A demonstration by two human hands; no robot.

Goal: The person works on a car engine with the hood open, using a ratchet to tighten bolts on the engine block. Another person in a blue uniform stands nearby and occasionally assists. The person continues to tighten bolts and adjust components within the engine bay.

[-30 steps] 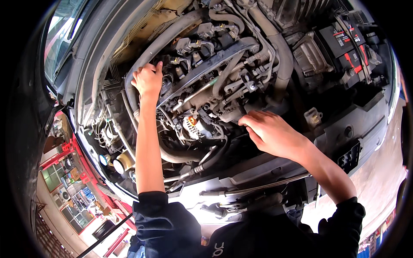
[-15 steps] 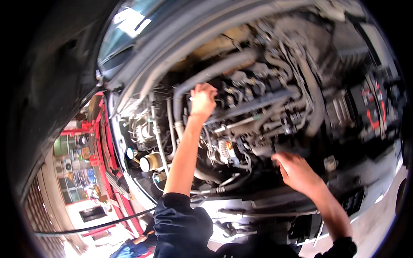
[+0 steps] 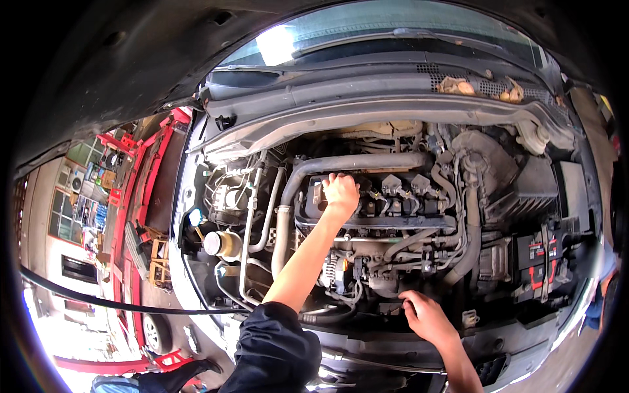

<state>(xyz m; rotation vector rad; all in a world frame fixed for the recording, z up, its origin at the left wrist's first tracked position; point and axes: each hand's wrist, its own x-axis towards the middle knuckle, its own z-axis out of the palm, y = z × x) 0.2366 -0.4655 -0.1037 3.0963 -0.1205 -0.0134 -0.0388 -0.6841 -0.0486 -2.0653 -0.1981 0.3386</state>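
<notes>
Fingers point(image 3: 336, 179) of the left hand point(image 3: 343, 195) bend down over the engine point(image 3: 400, 223), at about 10 o'clock from its middle; whether they grip anything, I cannot tell (the hand itself covers the contact). Ignition coils point(image 3: 392, 185) line up toward 3 o'clock from them. At 5 o'clock from the left hand, the right hand point(image 3: 429, 319) hangs half-curled near the engine's front; whether it pinches something small is unclear. Close handwork on the engine's top seems the step in hand, and the next move there calls for a sure fingertip hold.
</notes>
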